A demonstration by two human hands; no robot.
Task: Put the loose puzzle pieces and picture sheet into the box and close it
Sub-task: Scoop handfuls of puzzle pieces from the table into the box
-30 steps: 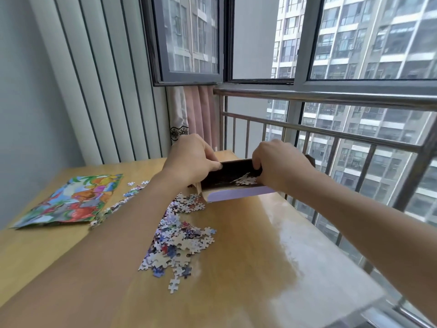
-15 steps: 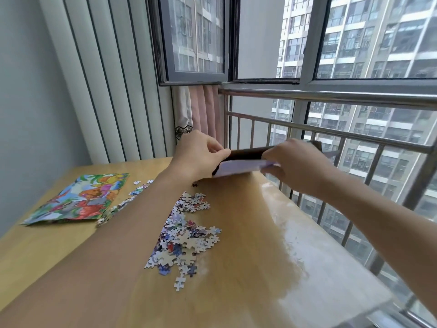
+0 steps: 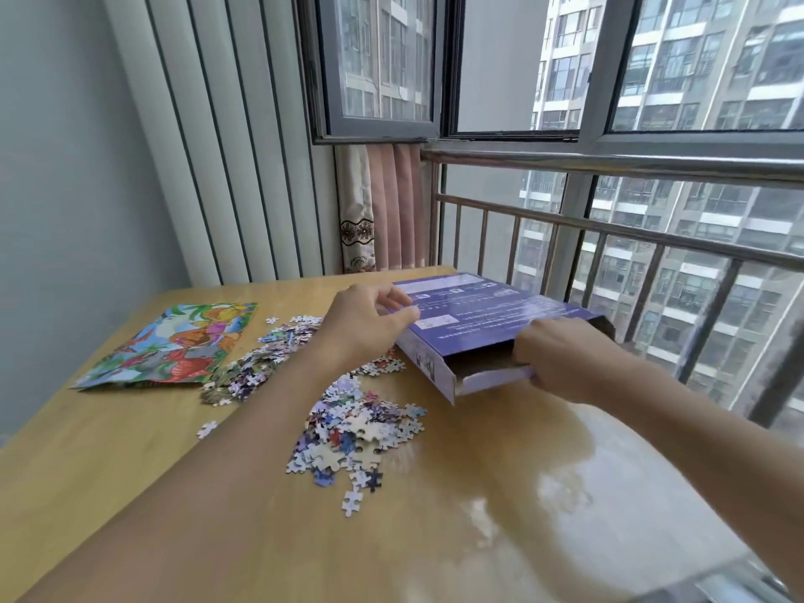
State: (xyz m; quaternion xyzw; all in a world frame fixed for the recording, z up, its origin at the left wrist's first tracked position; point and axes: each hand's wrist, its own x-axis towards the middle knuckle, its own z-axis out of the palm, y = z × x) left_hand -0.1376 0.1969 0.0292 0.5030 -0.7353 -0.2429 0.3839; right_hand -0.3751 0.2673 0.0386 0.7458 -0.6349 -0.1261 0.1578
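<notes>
From the head view, the purple box (image 3: 487, 324) lies flat at the far window-side corner of the bench (image 3: 500, 493), its near end open. The left hand (image 3: 365, 326) pinches the box's left edge; the right hand (image 3: 561, 359) grips the open end flap. Thin card like this is probably light and easily bent, so hold it by the edges. Puzzle pieces (image 3: 356, 437) lie scattered just left of the box, likely light and fiddly. The picture sheet (image 3: 174, 346) lies further left, flimsy. The bench looks glossy, maybe slippery. A railing (image 3: 609, 228) stands behind the box.

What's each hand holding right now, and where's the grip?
Both hold the purple box. Left hand grips its near-left corner; right hand grips the flap at its open near end.
</notes>
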